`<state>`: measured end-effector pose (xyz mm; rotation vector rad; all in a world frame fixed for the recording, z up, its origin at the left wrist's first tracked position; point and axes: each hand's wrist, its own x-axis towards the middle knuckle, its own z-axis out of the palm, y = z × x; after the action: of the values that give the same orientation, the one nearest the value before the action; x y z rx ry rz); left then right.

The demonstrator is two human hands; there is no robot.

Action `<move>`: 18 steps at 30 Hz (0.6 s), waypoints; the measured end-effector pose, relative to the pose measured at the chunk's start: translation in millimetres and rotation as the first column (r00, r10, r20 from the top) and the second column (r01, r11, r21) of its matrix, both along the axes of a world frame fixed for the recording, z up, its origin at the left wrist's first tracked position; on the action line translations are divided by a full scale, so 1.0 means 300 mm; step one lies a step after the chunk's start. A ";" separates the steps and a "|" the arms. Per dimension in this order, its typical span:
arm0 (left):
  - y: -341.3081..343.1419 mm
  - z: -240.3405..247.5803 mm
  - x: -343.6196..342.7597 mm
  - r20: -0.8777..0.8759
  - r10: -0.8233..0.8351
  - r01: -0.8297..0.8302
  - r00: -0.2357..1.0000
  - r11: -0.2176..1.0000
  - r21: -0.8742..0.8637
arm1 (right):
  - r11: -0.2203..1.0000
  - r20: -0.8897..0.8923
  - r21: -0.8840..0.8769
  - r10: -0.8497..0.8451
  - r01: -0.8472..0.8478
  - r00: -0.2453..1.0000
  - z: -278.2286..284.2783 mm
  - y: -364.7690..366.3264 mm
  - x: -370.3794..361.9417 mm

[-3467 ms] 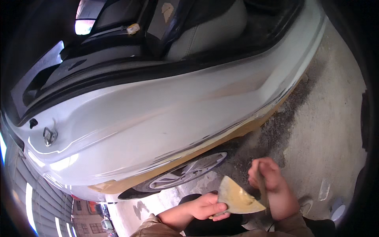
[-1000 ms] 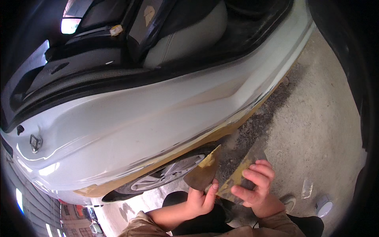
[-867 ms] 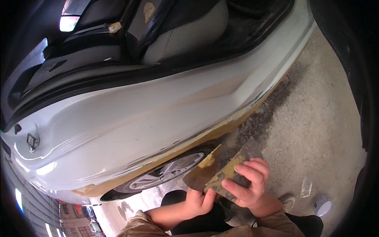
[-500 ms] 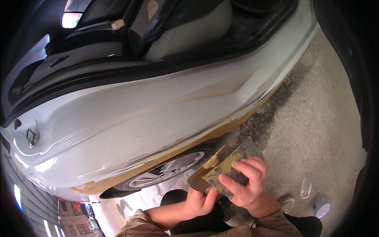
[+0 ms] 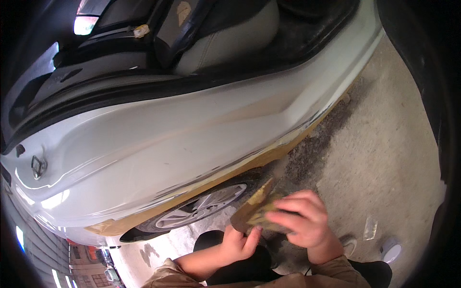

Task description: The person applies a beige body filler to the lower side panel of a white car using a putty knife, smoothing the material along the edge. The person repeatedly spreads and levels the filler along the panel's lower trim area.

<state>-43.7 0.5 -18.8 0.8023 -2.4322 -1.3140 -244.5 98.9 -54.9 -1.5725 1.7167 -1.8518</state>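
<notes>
The grey-brown scraper [image 5: 241, 217] is showing yellow paste [image 5: 258, 196] along one edge. The car body [image 5: 192, 129] is gleaming silvery white, a tan band [image 5: 266, 160] lining its lower edge.

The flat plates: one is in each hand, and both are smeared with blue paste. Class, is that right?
Not quite: the paste is yellow, not blue, as the head view shows. The left hand does hold one flat plate, the right hand a second plate, both smeared.

Person wears loose khaki-tan sleeves [image 5: 165, 275], creased, ending short of the wrists. Left hand [image 5: 238, 245] and right hand [image 5: 306, 218] bare. Black trousers [image 5: 237, 270] on both legs. Pale shoe [image 5: 350, 246], mostly hidden, details unclear.
</notes>
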 end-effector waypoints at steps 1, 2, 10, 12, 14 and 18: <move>0.004 0.003 0.007 0.048 0.010 -0.012 0.999 0.999 0.050 | 0.993 0.116 -0.085 -0.075 0.085 0.990 -0.016 0.010 -0.003; 0.003 0.005 0.013 0.070 0.005 -0.013 0.998 0.993 0.119 | 0.977 0.232 -0.124 -0.139 0.171 0.963 -0.039 0.010 -0.009; 0.007 0.041 0.060 -0.044 -0.114 0.121 0.993 0.956 0.266 | 0.834 0.836 -0.029 -0.282 0.551 0.471 -0.211 -0.044 -0.051; 0.007 0.045 0.067 -0.128 -0.199 0.226 0.972 0.941 0.252 | 0.801 0.710 0.006 -0.425 0.599 0.562 -0.192 -0.038 -0.046; 0.001 0.045 0.068 -0.274 -0.322 0.358 0.906 0.929 0.095 | 0.771 0.464 -0.064 -0.539 0.634 0.703 -0.144 -0.036 -0.048; 0.006 0.055 0.055 -0.431 -0.380 0.427 0.818 0.904 0.014 | 0.813 0.080 -0.138 -0.561 0.566 0.824 -0.007 -0.058 -0.093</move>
<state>-27.2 2.4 -2.4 -0.0119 -2.2534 -1.5815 -272.3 81.5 -57.0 -1.1252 2.2512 -2.3049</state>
